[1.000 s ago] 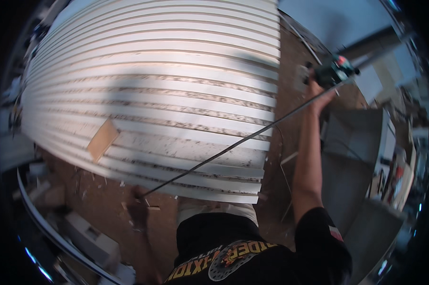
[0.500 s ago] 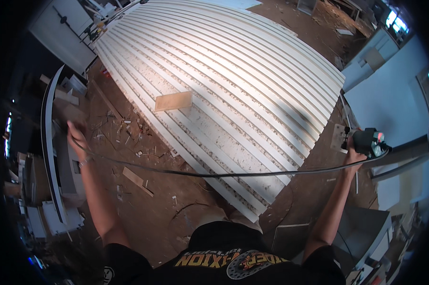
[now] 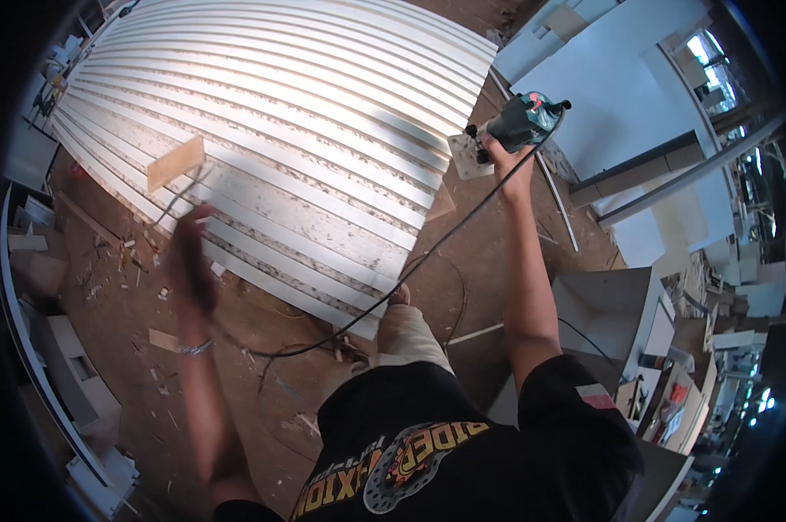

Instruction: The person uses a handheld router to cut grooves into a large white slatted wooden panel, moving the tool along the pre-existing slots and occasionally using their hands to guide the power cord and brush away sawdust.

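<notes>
My right hand is closed round a dark green trim router with a flat, pale square base. It is held up beside the right edge of a large layer of white strips with rough chipboard-like gaps. From the router a black cord sags across in front of me toward my left wrist. My left hand, smeared by motion, is over the near left edge of the strips; its grip does not show clearly. A small tan wood block lies on the strips beyond that hand.
Offcuts and scraps litter the brown floor. Grey cabinet boxes stand at right, near a large pale panel and a long thin strip. More panels and a long curved-looking edge line the left.
The view has swung right. My right hand has brought the router nearer the strips' edge. My left hand has moved in toward the strips, and the cord now hangs slacker and lower.
</notes>
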